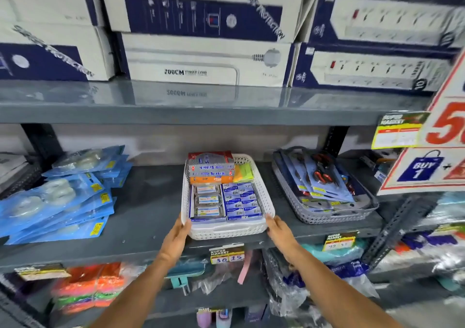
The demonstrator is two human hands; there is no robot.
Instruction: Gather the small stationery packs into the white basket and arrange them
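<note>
The white basket point(227, 230) sits on the grey middle shelf point(148, 217), its front at the shelf's edge. Inside lie blue stationery packs point(241, 201) in rows on the right, clear packs point(206, 201) on the left, and red and orange boxes point(211, 169) with a green pad point(243, 173) stacked at the back. My left hand point(177, 237) grips the basket's front left corner. My right hand point(278, 232) holds its front right corner.
A grey basket point(324, 217) of carded scissors stands to the right. Blue blister packs point(63, 196) are piled at the left. Power strip boxes point(206, 58) fill the shelf above. Price signs point(437, 156) hang at the right. Bagged goods crowd the lower shelf.
</note>
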